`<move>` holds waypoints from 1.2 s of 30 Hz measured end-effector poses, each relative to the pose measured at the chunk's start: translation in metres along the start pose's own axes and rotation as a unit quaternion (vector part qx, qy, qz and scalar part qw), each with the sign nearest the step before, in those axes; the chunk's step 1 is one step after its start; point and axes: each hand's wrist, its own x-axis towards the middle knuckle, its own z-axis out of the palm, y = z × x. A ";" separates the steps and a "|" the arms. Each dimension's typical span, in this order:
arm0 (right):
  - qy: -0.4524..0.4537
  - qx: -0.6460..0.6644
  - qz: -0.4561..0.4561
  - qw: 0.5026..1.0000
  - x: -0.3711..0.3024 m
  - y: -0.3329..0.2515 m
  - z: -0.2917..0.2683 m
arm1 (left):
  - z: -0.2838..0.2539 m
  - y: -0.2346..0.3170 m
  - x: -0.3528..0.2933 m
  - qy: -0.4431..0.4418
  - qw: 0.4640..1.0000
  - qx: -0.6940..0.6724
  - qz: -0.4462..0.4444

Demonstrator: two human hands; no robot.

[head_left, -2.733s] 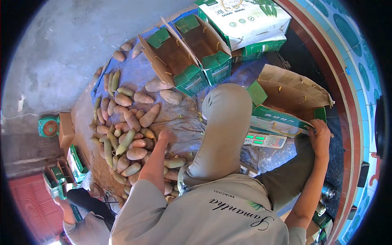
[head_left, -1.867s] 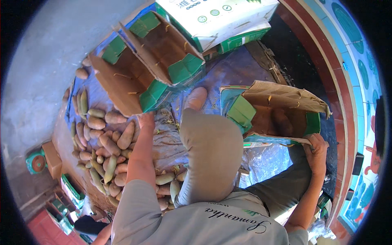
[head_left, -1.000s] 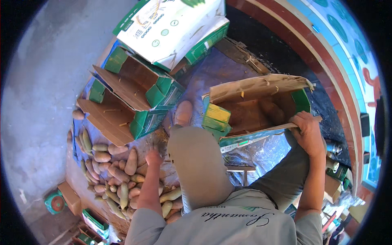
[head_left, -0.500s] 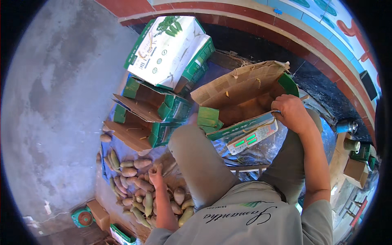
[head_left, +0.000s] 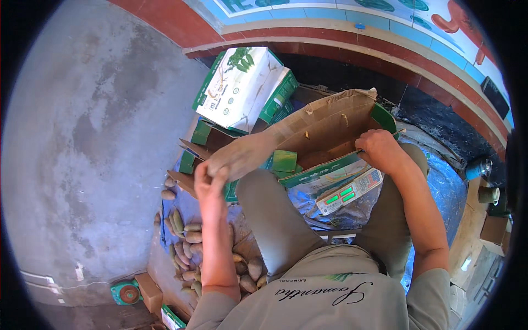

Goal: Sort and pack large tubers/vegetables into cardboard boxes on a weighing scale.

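Note:
My left hand (head_left: 212, 181) has its fingers closed on one end of a long brown root vegetable (head_left: 245, 155), blurred by motion. It is held up left of the open cardboard carton (head_left: 330, 124), over the smaller boxes. My right hand (head_left: 378, 148) grips the carton's near rim at its right end, fingers curled over the edge. Inside, the carton's bottom is partly hidden by its walls. A white scale (head_left: 349, 192) with lit green displays sits just in front of the carton, between my knees. Below my left forearm lies a pile of brown and greenish root vegetables (head_left: 192, 236).
A white-and-green carton (head_left: 242, 91) rests on open boxes (head_left: 201, 132) at the far left. Blue sheeting (head_left: 434, 187) covers ground at the right. A jar (head_left: 478, 168) and a mug (head_left: 488, 194) stand at the right. A tiled wall (head_left: 330, 38) runs along the back.
My left hand has risen from the pile and moved forward toward the carton, now holding a root vegetable. My right hand stays on the carton's rim. The view has shifted slightly.

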 end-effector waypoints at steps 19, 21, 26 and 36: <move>0.044 -0.032 -0.022 0.998 0.002 0.008 0.012 | 0.128 -0.064 0.037 -0.219 0.964 0.124 -0.082; 0.048 -0.046 -0.028 0.997 0.004 0.006 0.013 | 0.107 -0.055 0.032 -0.201 0.971 0.125 -0.018; 0.065 -0.035 -0.030 0.997 0.005 0.006 0.011 | 0.043 -0.037 0.018 -0.048 0.967 0.209 0.141; 0.053 -0.023 -0.042 0.997 0.008 -0.002 0.011 | -0.090 -0.099 -0.036 0.062 0.875 0.467 0.113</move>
